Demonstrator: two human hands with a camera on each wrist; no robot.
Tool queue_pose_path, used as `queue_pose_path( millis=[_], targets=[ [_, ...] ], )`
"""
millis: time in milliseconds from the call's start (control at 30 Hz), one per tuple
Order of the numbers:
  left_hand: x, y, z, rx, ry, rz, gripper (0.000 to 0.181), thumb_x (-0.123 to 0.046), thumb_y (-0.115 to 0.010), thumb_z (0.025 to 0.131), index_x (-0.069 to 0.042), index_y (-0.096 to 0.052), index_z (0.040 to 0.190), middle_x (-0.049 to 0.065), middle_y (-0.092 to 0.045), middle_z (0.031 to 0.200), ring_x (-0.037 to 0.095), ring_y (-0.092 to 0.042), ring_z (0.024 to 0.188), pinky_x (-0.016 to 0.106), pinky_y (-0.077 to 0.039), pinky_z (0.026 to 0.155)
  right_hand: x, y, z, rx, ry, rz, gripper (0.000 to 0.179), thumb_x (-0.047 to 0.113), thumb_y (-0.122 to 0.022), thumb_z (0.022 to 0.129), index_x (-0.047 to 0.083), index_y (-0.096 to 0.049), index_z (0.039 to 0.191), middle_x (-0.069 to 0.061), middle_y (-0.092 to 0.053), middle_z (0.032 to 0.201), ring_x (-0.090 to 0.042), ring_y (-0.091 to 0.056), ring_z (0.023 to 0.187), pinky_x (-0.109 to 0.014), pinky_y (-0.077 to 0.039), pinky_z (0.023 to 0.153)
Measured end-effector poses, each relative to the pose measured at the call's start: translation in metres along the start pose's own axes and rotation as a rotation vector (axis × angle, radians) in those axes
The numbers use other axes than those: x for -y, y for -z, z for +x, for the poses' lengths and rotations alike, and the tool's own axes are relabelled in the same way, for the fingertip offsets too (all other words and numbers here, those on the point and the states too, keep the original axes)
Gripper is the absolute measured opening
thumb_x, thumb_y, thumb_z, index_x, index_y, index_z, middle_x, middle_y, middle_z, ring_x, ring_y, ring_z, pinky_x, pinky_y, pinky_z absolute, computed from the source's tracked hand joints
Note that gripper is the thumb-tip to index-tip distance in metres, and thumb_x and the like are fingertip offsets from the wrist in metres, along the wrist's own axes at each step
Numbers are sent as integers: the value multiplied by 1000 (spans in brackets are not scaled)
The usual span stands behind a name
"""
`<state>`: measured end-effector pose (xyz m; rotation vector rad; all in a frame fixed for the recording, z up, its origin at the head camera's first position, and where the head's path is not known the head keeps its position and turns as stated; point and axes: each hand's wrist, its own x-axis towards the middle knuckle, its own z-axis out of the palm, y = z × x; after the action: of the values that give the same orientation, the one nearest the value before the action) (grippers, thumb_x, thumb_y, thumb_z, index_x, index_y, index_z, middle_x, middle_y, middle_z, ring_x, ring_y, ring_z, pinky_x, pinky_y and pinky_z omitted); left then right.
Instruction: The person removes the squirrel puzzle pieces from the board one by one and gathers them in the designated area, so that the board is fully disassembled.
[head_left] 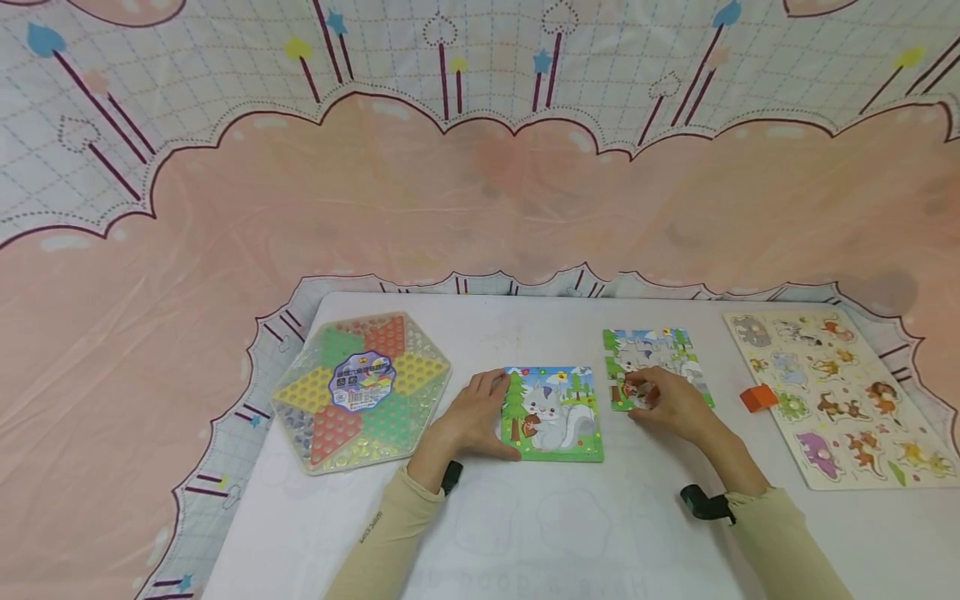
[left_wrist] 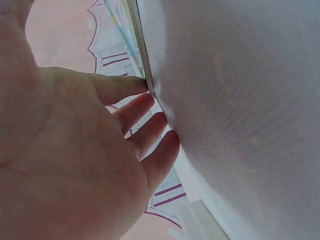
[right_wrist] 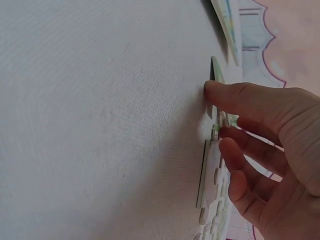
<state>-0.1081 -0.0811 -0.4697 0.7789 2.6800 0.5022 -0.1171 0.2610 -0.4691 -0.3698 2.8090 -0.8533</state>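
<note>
In the head view my left hand [head_left: 471,417] rests along the left edge of a square squirrel picture board [head_left: 558,417]. Its thumb lies by the near left corner and its fingers reach the far left corner. The left wrist view shows these fingers [left_wrist: 150,135] extended, the nearest against the board's thin edge [left_wrist: 142,50]. My right hand [head_left: 671,404] is over a matching squirrel jigsaw puzzle [head_left: 618,358], whose pieces show gaps. Thumb and forefinger pinch a small puzzle piece at its near left corner; the hand partly hides it.
Left of the boards lies a hexagonal Chinese checkers set [head_left: 397,425] under clear plastic. An orange block [head_left: 759,397] touches the left edge of an animal peg puzzle board [head_left: 810,375] at the right. All lie on a white table [head_left: 540,533] before a patterned cloth.
</note>
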Motion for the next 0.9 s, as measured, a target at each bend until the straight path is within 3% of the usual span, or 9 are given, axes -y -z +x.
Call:
queue_pose_path(
  millis=[667, 900],
  targets=[
    [0, 0, 1, 14, 10, -4, 118, -53, -85, 68, 3, -25, 153, 18, -23, 157, 33, -23, 143, 45, -30, 114, 3, 2, -1, 20, -34, -7, 55, 15, -84, 77, 1, -62, 126, -8, -64, 103, -20, -56, 83, -33, -44, 67],
    [-2, 4, -1, -2, -15, -9, 114, -50, -85, 69, 6, -28, 151, 21, -26, 155, 35, -24, 142, 44, -30, 114, 2, 3, -2, 4, -24, 16, 54, 13, -84, 77, 1, -63, 125, -10, -65, 107, -21, -57, 85, -35, -46, 69]
  ],
)
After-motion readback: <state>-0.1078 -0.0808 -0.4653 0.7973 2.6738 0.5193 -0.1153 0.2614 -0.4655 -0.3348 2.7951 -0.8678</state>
